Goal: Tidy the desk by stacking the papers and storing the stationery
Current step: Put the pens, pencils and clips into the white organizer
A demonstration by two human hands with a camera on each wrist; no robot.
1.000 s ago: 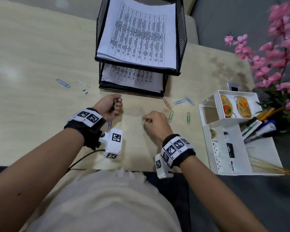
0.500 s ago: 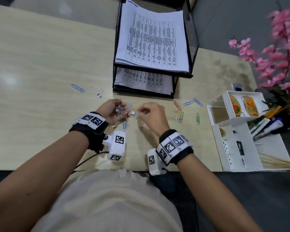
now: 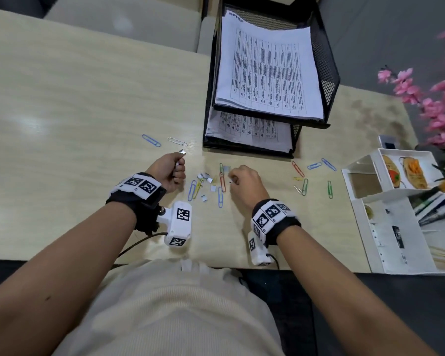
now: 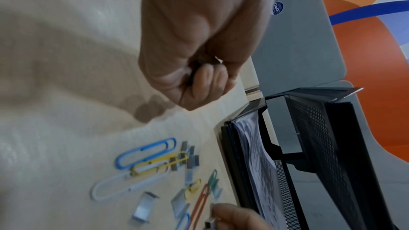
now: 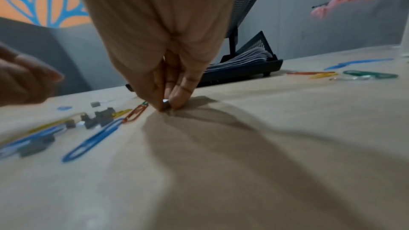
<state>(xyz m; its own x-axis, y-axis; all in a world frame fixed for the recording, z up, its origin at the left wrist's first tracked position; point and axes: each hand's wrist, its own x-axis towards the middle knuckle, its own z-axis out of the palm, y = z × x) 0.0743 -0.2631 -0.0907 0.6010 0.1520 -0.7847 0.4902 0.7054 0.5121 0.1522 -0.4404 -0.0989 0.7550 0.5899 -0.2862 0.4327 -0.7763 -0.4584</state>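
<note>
Loose paper clips and small silver staple strips (image 3: 206, 183) lie in a scatter between my hands, also visible in the left wrist view as a staple and clip scatter (image 4: 155, 160). My left hand (image 3: 178, 166) is curled into a fist just left of them, with bits of silver staple strip showing inside it; the fist (image 4: 208, 73) hovers above the desk. My right hand (image 3: 233, 176) is down on the desk at the scatter's right edge, where its fingertips (image 5: 177, 99) pinch one staple strip (image 5: 166, 101). Printed papers (image 3: 267, 73) fill the black mesh tray (image 3: 329, 73).
More clips lie at the right (image 3: 305, 185) and two at the left (image 3: 151, 140). A single staple strip (image 3: 182, 151) sits by my left knuckles. A white organizer (image 3: 365, 229) with pens stands at the right edge, pink flowers (image 3: 442, 98) behind it.
Clips and staple strips that were bunched at my left hand now lie spread on the desk. My left hand drew back to the left; my right hand dropped onto a staple strip.
</note>
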